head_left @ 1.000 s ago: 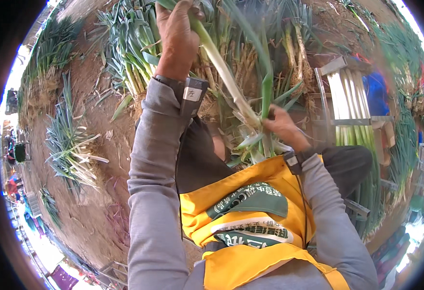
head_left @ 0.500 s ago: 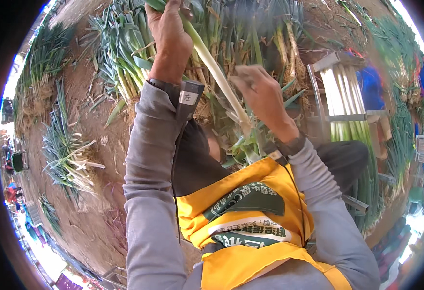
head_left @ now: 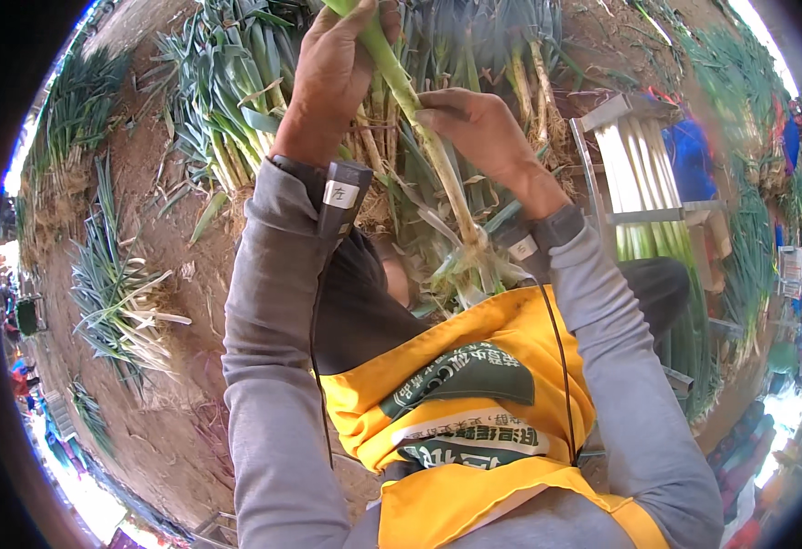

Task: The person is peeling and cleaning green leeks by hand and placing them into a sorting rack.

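Up at the top of the view, my left hand [head_left: 332, 78] is closed around the green upper part of a long green onion [head_left: 445, 174]. The stalk slants down to the right, its pale root end hanging above a heap of peeled leaves [head_left: 469, 285] by my lap. Partway along the stalk, my right hand [head_left: 485, 135] pinches its side between thumb and fingers. Whether it grips the whole stalk or only an outer layer is hard to see. A band with a small dark box sits on each of my wrists.
Piles of unpeeled green onions [head_left: 227, 101] lie ahead on the soil, with a smaller bunch [head_left: 126, 297] at the left. On the right, a metal rack [head_left: 643, 218] holds clean white stalks beside a blue object [head_left: 691, 160]. More onions [head_left: 748, 265] line the far right.
My right hand, blurred and apart from the stalk before, has moved up and left and now pinches it. The stalk looks greener and duller along its length than before.
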`<state>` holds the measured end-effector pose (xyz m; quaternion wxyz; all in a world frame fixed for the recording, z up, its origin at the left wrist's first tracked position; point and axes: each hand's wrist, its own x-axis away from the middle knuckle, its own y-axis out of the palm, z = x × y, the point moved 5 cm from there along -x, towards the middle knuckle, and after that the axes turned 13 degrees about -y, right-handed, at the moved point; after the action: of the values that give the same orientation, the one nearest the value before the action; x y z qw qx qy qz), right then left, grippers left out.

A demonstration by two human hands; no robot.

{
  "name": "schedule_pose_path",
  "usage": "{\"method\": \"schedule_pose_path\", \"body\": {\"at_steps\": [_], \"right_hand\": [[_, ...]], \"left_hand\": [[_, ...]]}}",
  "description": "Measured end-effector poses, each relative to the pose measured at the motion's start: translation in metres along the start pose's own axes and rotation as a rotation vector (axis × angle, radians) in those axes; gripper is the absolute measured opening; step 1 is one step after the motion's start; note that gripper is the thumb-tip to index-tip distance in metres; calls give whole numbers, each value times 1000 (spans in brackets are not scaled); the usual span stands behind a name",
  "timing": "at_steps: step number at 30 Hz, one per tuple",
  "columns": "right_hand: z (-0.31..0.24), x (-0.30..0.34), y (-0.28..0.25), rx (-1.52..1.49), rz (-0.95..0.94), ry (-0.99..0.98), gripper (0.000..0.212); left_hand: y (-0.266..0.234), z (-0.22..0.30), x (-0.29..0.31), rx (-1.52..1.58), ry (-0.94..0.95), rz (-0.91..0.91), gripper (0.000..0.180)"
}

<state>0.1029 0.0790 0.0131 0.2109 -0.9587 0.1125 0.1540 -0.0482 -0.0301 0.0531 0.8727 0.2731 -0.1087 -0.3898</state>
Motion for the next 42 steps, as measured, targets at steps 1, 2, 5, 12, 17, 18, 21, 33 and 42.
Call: {"method": "schedule_pose_path", "body": {"at_steps": [1,2,5,12,17,18,21,33,42], "right_hand": [[-1,1,-2,79,59,-78,34],[2,3,-2,80,60,-79,34],[-4,3,-6,210,142,-101,35],[-6,2,-7,237,83,-16,38],[-2,3,-7,243,83,-46,34],[-9,4,-5,384,85,-155,31],[-19,11,21,627,-7,-374,26],[-4,75,6,47,-88,110,20],[106,203,43,444,-459,289,23]], "left_hand": [[0,-2,-3,61,43,2,31],[0,-5,-6,70,40,-9,29],[4,-7,-3,73,96,-64,27],[2,-10,-9,123,134,-65,25],[4,-15,-9,110,90,-33,26],[4,-16,-8,109,90,-31,26],[8,-17,-3,135,124,7,28],[-55,41,-25,19,386,479,22],[-68,31,-24,-110,396,583,30]]}}
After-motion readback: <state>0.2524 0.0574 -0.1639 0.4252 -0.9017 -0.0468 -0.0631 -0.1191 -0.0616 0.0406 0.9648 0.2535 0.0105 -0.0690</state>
